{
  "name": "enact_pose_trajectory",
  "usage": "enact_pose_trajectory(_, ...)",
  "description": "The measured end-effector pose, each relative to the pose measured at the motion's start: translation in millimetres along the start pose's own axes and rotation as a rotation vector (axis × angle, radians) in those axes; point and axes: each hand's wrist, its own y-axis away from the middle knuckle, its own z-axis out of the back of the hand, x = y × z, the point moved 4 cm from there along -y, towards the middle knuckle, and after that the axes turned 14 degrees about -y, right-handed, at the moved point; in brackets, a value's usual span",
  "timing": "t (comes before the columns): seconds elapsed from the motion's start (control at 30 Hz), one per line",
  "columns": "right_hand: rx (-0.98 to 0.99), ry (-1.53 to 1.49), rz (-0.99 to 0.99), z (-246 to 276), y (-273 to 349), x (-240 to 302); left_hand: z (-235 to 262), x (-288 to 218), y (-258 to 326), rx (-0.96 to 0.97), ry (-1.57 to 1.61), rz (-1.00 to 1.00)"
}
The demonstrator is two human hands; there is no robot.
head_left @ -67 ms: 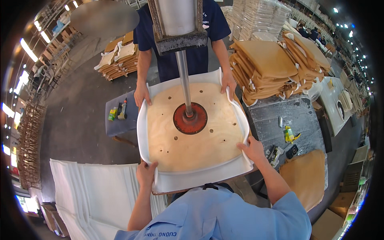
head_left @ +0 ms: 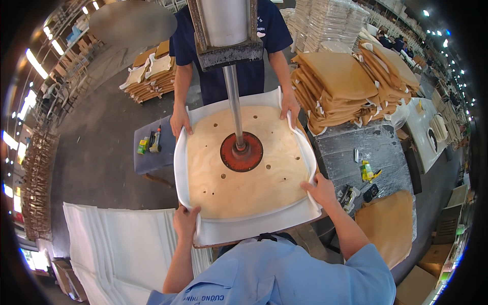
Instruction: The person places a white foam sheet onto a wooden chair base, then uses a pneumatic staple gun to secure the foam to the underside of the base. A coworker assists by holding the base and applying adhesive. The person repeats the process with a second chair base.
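Factory floor: left hand (head_left: 185, 219) and right hand (head_left: 321, 190) each grip one white foam sheet (head_left: 244, 231) under one plywood panel (head_left: 239, 178).

Matt plywood seat board (head_left: 244, 178), white foam sheet (head_left: 254, 229), glossy metal rod (head_left: 234, 101)

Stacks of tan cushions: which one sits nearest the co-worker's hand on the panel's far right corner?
The big stack of tan cushions right of the press, just beyond that hand. The smaller stack lies far left, and the single cushion lies near the wearer's right arm.

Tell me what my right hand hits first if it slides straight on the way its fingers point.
Likely the round red press pad mid-board: the right hand points up-left across the bare plywood seat board.
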Motion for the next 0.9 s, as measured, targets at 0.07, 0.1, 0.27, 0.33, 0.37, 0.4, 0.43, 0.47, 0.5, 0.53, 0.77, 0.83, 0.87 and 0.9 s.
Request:
enact_pose_trajectory(0.07, -0.006, -0.004, 0.014, -0.6, -1.3, -0.9, -2.5, 1.7, 3.0, -0.092, 0.006, -0.036)
enact_pose_trajectory(0.1, -0.012, -0.005, 0.022, 0.0, -2.6, 0.3, -4.7, 1.7, 1.9, -0.102, 0.026, -0.019)
enact_pose_trajectory(0.27, -0.048, -0.014, 0.065, 1.4, -7.2, -0.5, -14.2, 2.1, -5.5, -0.086, 0.122, 0.039)
enact_pose_trajectory(0.33, -0.067, -0.071, 0.101, -1.0, -9.4, -5.5, -19.7, 9.4, -10.5, -0.075, 0.192, 0.061)
enact_pose_trajectory(0.37, -0.081, -0.127, 0.120, -0.8, -14.1, -8.5, -22.9, 13.7, -15.7, -0.071, 0.228, 0.073)
enact_pose_trajectory(0.4, -0.087, -0.183, 0.135, -3.6, -17.3, -13.6, -25.2, 20.0, -21.5, -0.068, 0.295, 0.049)
enact_pose_trajectory(0.43, -0.102, -0.224, 0.129, -4.5, -19.4, -16.8, -24.6, 26.0, -26.4, -0.060, 0.357, 0.026)
enact_pose_trajectory(0.47, -0.117, -0.267, 0.123, -4.1, -25.8, -19.1, -24.9, 32.1, -26.7, -0.053, 0.419, 0.004)
enact_pose_trajectory(0.5, -0.134, -0.299, 0.108, -4.3, -28.6, -24.5, -29.7, 33.8, -23.5, -0.033, 0.521, 0.013)
enact_pose_trajectory(0.53, -0.136, -0.280, 0.127, -4.8, -30.8, -26.7, -30.6, 30.8, -24.1, -0.022, 0.628, 0.021)
enact_pose_trajectory(0.77, -0.135, -0.388, 0.139, -5.4, -35.9, -40.1, -27.0, 25.0, -20.8, 0.038, 0.687, 0.035)
enact_pose_trajectory(0.83, -0.131, -0.362, 0.153, -2.7, -35.8, -31.8, -22.1, 29.0, -25.3, 0.042, 0.620, 0.023)
enact_pose_trajectory(0.87, -0.082, -0.365, 0.110, -1.6, -35.7, -29.7, -19.5, 31.2, -26.1, 0.039, 0.546, 0.019)
enact_pose_trajectory(0.9, -0.044, -0.364, 0.067, 2.0, -35.2, -30.0, -16.6, 29.9, -29.3, 0.040, 0.479, 0.008)
